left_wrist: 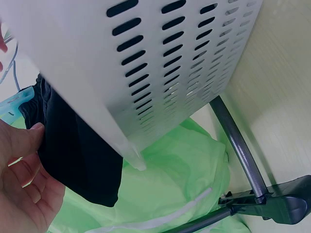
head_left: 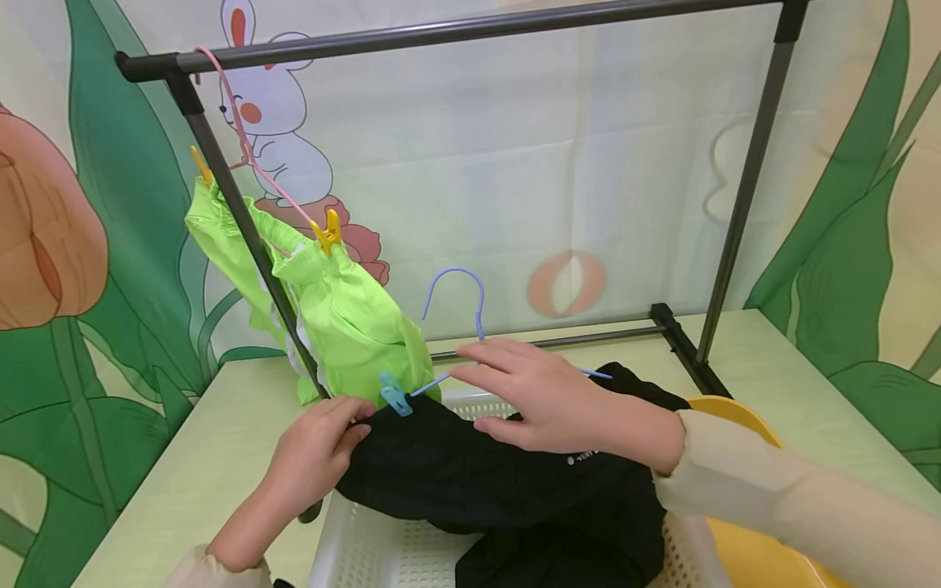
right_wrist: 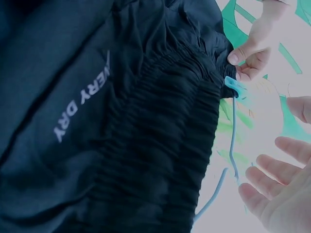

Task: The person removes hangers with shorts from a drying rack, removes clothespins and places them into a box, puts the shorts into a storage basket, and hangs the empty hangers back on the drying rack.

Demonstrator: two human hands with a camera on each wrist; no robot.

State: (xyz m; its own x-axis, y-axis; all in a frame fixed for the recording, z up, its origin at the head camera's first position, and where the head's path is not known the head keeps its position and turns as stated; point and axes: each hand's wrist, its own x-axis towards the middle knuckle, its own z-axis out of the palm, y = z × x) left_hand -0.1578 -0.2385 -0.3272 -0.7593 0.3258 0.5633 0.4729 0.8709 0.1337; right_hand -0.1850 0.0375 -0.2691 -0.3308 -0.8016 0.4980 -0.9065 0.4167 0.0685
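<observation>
My left hand [head_left: 312, 445] pinches the corner of the black pants [head_left: 441, 465] between thumb and fingers, beside a light-blue clothespin [head_left: 395, 395]. That clothespin sits on the gathered waistband at one end of a blue hanger [head_left: 456, 269], whose hook points up. Over the hanger's middle, my right hand [head_left: 540, 400] has its fingers spread and holds nothing; it hides part of the hanger. In the right wrist view the elastic waistband and white lettering on the pants [right_wrist: 160, 121] show up close. Most of the pants droop over a white basket [head_left: 334, 539].
Green pants [head_left: 345, 327] hang by yellow clothespins [head_left: 328, 231] from a pink hanger [head_left: 235, 106] at the left of a dark metal rack [head_left: 470, 33]. A yellow basin [head_left: 757, 539] stands right of the basket. All rest on a pale table [head_left: 794, 367].
</observation>
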